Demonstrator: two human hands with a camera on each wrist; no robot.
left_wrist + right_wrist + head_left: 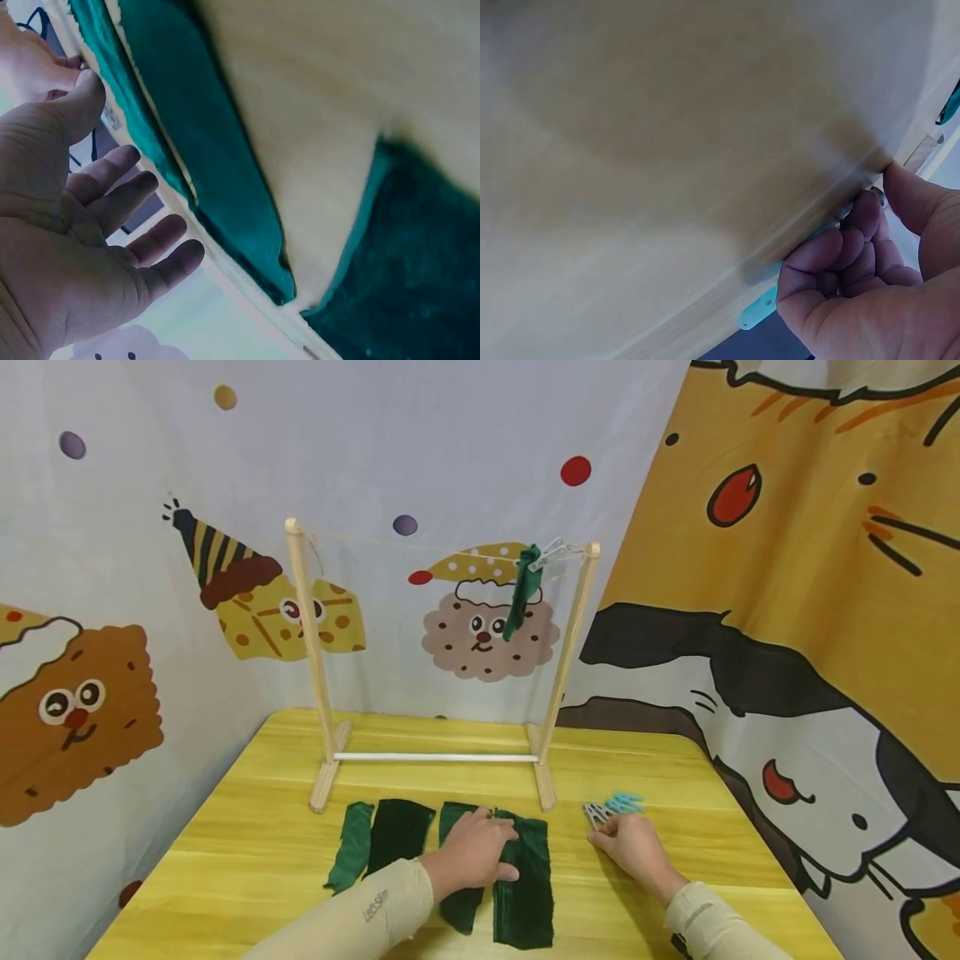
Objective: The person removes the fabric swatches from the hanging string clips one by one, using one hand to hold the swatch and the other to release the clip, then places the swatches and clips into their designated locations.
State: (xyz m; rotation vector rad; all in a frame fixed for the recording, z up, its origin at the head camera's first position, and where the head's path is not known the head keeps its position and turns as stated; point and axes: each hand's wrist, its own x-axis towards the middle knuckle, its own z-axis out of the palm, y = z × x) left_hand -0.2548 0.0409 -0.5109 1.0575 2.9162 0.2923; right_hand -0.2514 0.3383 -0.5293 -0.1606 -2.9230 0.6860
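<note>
My left hand hovers over or touches two dark green cloth strips, the middle one and the right one; its fingers are loosely spread in the left wrist view. My right hand is at a small group of clothespins, with fingers curled and a grey clothespin at thumb and fingertips. Beside it lie light blue clothespins. In the right wrist view the fingers mostly hide the grey piece, while a blue clothespin shows below them.
Behind the cloths stands a wooden rack with a string across its top. A green cloth hangs near its right post, with a pale clothespin. More green cloths, one narrow and one wider, lie left on the table.
</note>
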